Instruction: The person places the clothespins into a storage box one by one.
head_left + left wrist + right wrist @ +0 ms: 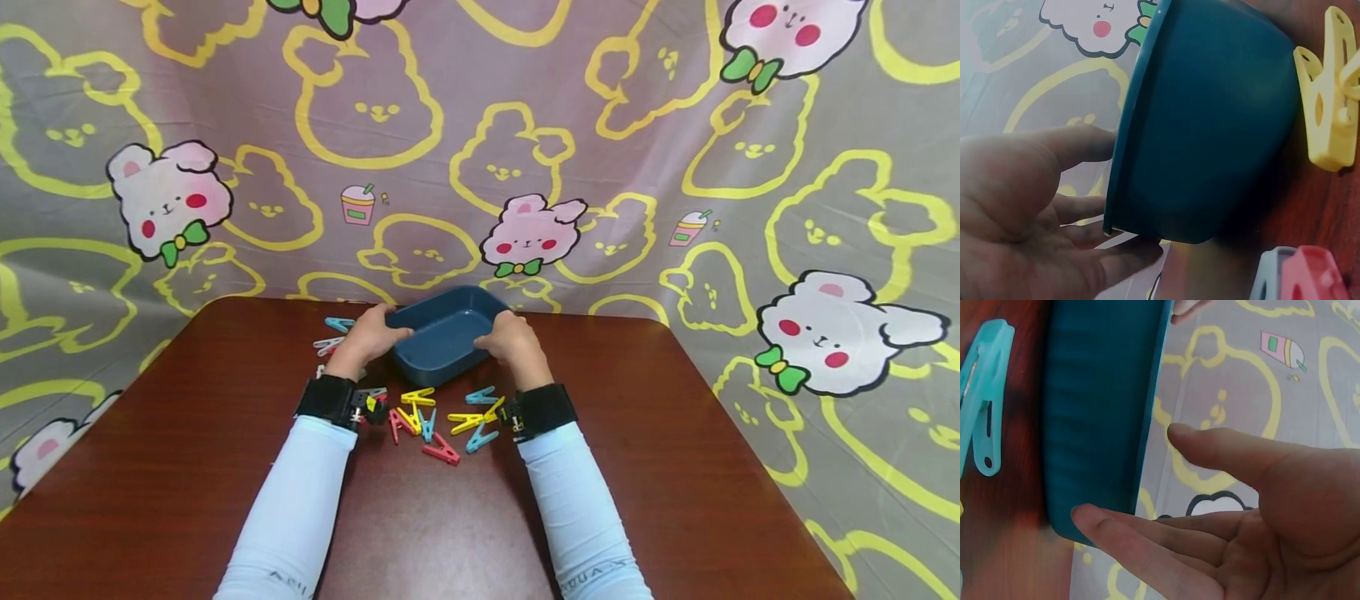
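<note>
A dark blue plastic basin [442,335] sits at the back of the table, a hand at each of its ends. My left hand [369,340] holds the left end, its thumb at the rim and fingers around the outer end wall; the basin [1204,119] hides its thumb tip. My right hand [513,346] is at the right end. In the right wrist view its fairly straight fingers [1147,544] touch the outer wall, while the thumb stands apart from the rim. Nearer than the basin lie several clothespins, including a yellow one [417,396] and a blue one [481,395].
More clothespins lie about: a red one [441,451] in front, a blue one [340,323] and a white one [327,343] left of the left hand. Behind the brown table [637,467] hangs a patterned curtain [420,192], close to the basin's far side.
</note>
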`<action>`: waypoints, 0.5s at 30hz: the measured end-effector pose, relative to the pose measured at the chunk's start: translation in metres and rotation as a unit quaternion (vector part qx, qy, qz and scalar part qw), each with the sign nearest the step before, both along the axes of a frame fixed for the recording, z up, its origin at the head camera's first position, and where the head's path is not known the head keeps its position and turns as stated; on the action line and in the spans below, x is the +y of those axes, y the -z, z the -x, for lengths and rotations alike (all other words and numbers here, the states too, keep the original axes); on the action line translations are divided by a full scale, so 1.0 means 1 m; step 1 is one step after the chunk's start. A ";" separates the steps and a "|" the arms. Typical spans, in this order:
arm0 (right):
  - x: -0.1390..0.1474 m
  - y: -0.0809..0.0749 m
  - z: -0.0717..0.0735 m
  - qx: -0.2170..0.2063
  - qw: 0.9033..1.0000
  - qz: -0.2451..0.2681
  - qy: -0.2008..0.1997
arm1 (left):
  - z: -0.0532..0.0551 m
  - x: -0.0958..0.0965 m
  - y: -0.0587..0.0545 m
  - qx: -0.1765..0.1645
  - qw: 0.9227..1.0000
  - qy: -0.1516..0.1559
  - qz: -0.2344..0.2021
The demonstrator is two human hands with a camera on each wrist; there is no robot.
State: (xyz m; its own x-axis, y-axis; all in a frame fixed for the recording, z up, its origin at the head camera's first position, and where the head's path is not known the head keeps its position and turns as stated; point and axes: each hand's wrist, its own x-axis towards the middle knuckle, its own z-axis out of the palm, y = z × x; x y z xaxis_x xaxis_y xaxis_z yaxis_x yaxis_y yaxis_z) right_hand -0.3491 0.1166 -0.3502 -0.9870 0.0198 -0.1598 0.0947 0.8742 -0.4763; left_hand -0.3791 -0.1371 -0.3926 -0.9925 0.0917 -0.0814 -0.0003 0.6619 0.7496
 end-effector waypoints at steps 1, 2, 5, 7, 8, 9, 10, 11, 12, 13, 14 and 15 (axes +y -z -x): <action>-0.002 0.000 0.000 0.004 1.000 -0.004 0.000 | 0.000 0.000 0.000 0.001 1.000 -0.001 0.003; -0.003 0.001 -0.001 0.007 1.000 -0.007 0.001 | 0.001 0.000 -0.001 0.000 1.000 -0.001 0.005; -0.006 0.003 -0.001 0.011 1.000 -0.011 0.008 | 0.000 0.002 -0.001 -0.001 1.000 -0.001 0.015; -0.006 0.005 -0.001 0.011 1.000 -0.002 0.015 | 0.000 0.002 0.000 -0.001 1.000 -0.003 0.019; -0.006 0.005 0.000 0.010 1.000 0.000 0.015 | -0.001 0.002 0.000 -0.002 1.000 -0.004 0.020; -0.006 0.006 0.000 0.010 1.000 0.002 0.015 | -0.001 0.003 0.000 -0.001 1.000 -0.005 0.023; -0.006 0.006 0.001 0.010 1.000 0.004 0.015 | -0.002 0.003 0.000 -0.001 1.000 -0.006 0.025; -0.006 0.007 0.001 0.011 1.000 0.005 0.015 | -0.002 0.003 0.000 0.000 1.000 -0.007 0.026; -0.006 0.007 0.002 0.011 1.000 0.006 0.014 | -0.002 0.003 -0.001 0.000 1.000 -0.006 0.028; -0.005 0.007 0.003 0.012 1.000 0.006 0.012 | -0.003 0.003 -0.002 0.000 1.000 -0.005 0.029; -0.004 0.007 0.004 0.010 1.000 0.008 0.011 | -0.003 0.003 -0.002 0.002 1.000 -0.004 0.031; -0.003 0.007 0.005 0.007 1.000 0.012 0.009 | -0.003 0.003 -0.003 0.002 0.999 -0.003 0.033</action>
State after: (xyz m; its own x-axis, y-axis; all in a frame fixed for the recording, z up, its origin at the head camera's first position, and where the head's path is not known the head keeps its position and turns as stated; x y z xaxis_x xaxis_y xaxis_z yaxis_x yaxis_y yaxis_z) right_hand -0.3541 0.1132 -0.3574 -0.9887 0.0331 -0.1465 0.1027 0.8605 -0.4989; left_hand -0.3762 -0.1345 -0.3896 -0.9933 0.0799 -0.0834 -0.0019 0.7105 0.7037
